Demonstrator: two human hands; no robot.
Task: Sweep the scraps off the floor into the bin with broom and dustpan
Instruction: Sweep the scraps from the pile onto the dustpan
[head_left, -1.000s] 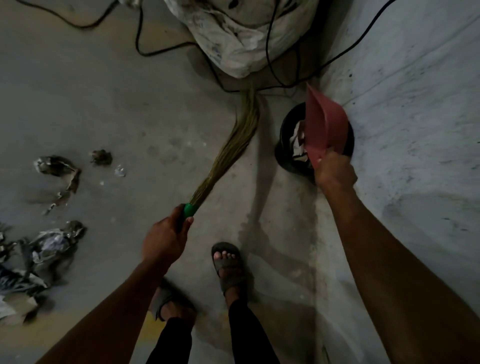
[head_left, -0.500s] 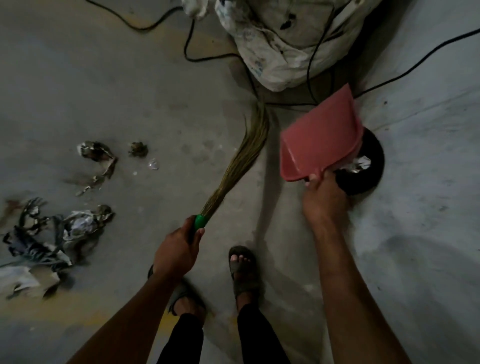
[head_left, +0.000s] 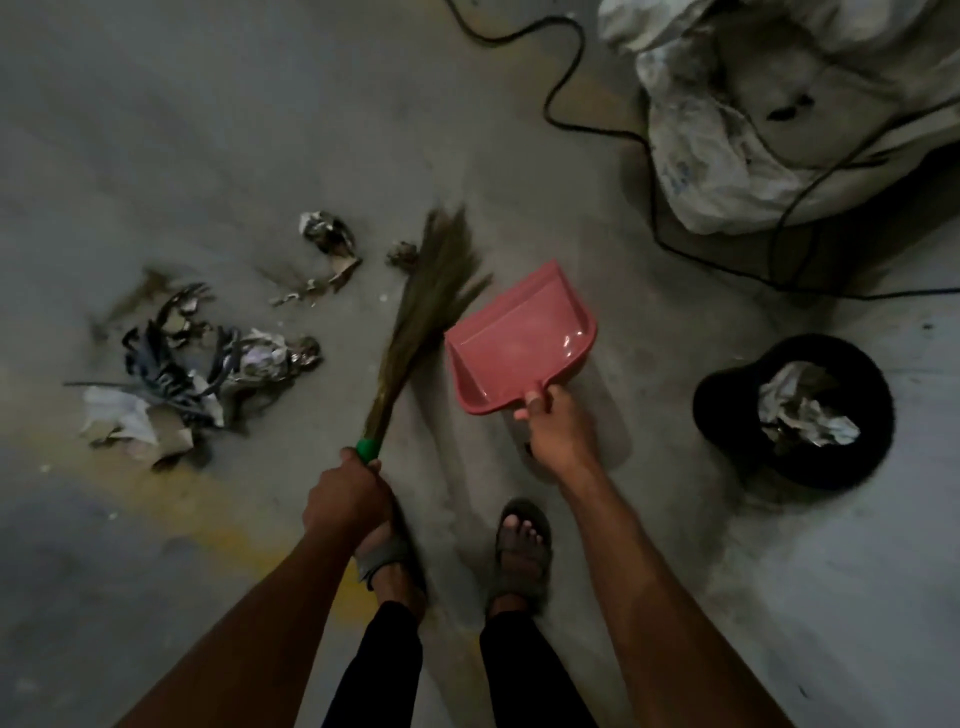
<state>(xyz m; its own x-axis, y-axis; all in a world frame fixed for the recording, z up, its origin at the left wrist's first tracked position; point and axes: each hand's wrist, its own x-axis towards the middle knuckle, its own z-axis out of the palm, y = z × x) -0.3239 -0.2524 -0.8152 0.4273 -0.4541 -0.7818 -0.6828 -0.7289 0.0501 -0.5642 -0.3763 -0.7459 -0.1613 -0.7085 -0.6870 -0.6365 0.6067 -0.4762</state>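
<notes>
My left hand (head_left: 347, 496) grips the green handle of a grass broom (head_left: 426, 306), whose bristles fan out up and to the right, tips near the scraps. My right hand (head_left: 553, 423) holds the handle of an empty pink dustpan (head_left: 519, 338), which hangs low over the floor just right of the broom. A pile of torn paper and dark scraps (head_left: 187, 374) lies on the floor at the left, with smaller bits (head_left: 330, 241) above it. The black bin (head_left: 795, 410), holding crumpled paper, stands at the right.
A big white sack (head_left: 753, 114) fills the top right, with black cables (head_left: 566, 104) trailing around it across the floor. My two feet in sandals (head_left: 522, 545) stand below the dustpan. A yellow painted line (head_left: 218, 514) crosses the concrete floor at the lower left.
My right hand has carried the dustpan away from the bin, left and down beside the broom. The broom has swung left toward the scraps, and my view has shifted left.
</notes>
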